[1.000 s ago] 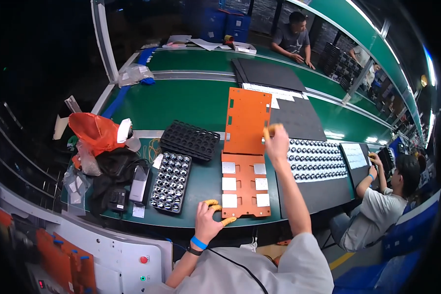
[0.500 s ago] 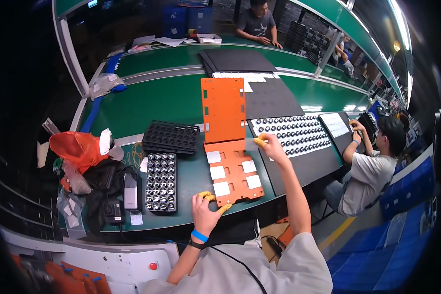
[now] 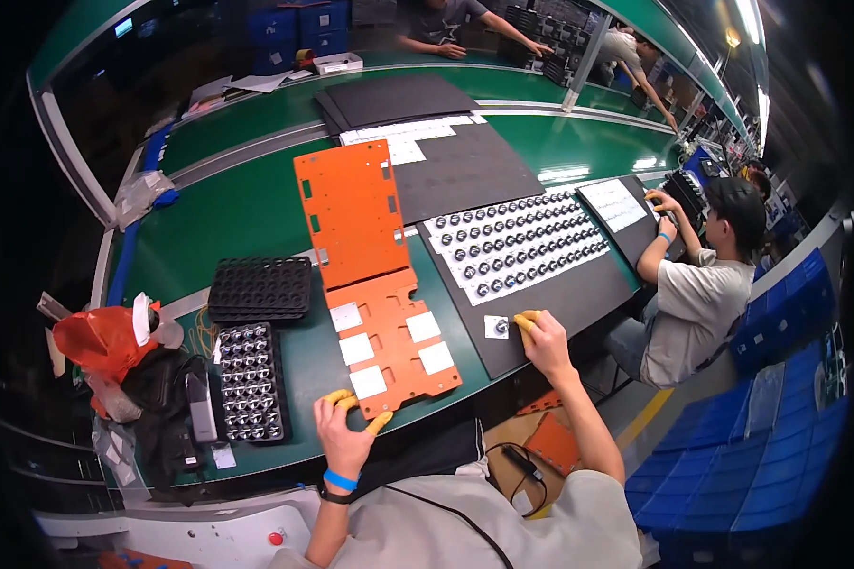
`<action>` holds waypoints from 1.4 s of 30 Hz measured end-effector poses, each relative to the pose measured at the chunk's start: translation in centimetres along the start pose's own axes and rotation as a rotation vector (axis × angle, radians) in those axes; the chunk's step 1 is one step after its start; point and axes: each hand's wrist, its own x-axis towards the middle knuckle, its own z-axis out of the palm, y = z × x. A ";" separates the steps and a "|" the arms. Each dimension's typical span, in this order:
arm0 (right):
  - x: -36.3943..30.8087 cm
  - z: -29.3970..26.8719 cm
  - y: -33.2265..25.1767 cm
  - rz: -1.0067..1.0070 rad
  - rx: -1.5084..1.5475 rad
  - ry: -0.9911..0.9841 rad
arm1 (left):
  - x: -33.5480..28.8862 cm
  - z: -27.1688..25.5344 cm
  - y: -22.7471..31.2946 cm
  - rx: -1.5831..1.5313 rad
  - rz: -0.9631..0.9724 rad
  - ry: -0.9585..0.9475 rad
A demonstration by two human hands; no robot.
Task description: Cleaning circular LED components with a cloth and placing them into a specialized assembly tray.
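Observation:
An orange hinged fixture lies on the green table with its lid standing up. Several white square plates sit in its pockets; the upper right pocket holds none. My left hand, in yellow finger cots, grips the fixture's near left corner between thumb and fingers. On the black foam mat rests one white square plate with a round black-and-silver part. My right hand has its fingers pinched at that plate's right edge. Whether they still hold it is hard to see.
Rows of similar round parts on white plates cover the mat's far side. Left of the fixture are a black tray of round parts and stacked black trays. An orange bag lies far left. A co-worker sits at right.
My right hand has moved from beside the fixture to the near part of the mat, where a plate with a round part now lies. My left hand stays at the fixture's corner. The view has shifted.

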 end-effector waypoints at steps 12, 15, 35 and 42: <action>8.1 1.9 -3.9 0.225 0.193 -0.061 | 0.4 0.2 0.3 0.046 0.005 -0.029; 9.1 4.3 -3.0 0.204 0.129 -0.080 | 0.5 0.3 0.2 0.026 0.009 -0.033; 9.0 6.6 -2.3 0.251 0.010 -0.190 | 0.6 0.1 0.2 0.005 -0.004 -0.033; 9.0 6.7 -2.0 0.238 0.013 -0.217 | 0.6 0.0 0.2 0.011 0.006 -0.027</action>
